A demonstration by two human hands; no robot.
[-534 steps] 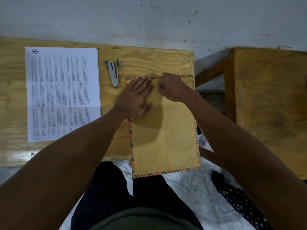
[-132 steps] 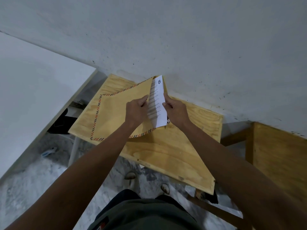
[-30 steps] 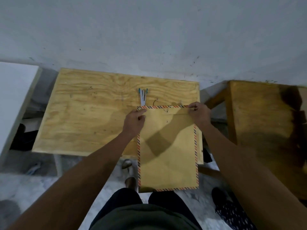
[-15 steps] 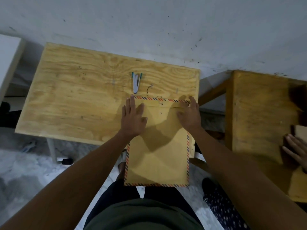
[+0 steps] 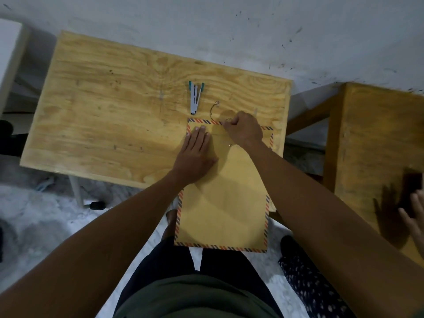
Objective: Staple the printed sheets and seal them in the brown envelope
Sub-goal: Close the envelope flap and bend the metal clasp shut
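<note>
The brown envelope (image 5: 224, 203) with a striped border lies on the wooden table (image 5: 114, 115), its lower half hanging over the front edge. Its flap is folded down. My left hand (image 5: 197, 154) lies flat on the envelope's upper left, fingers spread. My right hand (image 5: 243, 129) is at the flap's top edge, fingers pinched on the thin dark closure string (image 5: 214, 110) that loops up onto the table. The printed sheets are not visible. A silver stapler with teal ends (image 5: 195, 97) lies just beyond the envelope.
A second wooden table (image 5: 371, 138) stands to the right, with another person's hand (image 5: 413, 214) at its right edge. A white surface (image 5: 9, 49) is at the far left. A wall runs behind the tables.
My right hand moved from the envelope's upper right corner to the middle of the flap and pinched the string. My left hand stayed flat on the envelope.
</note>
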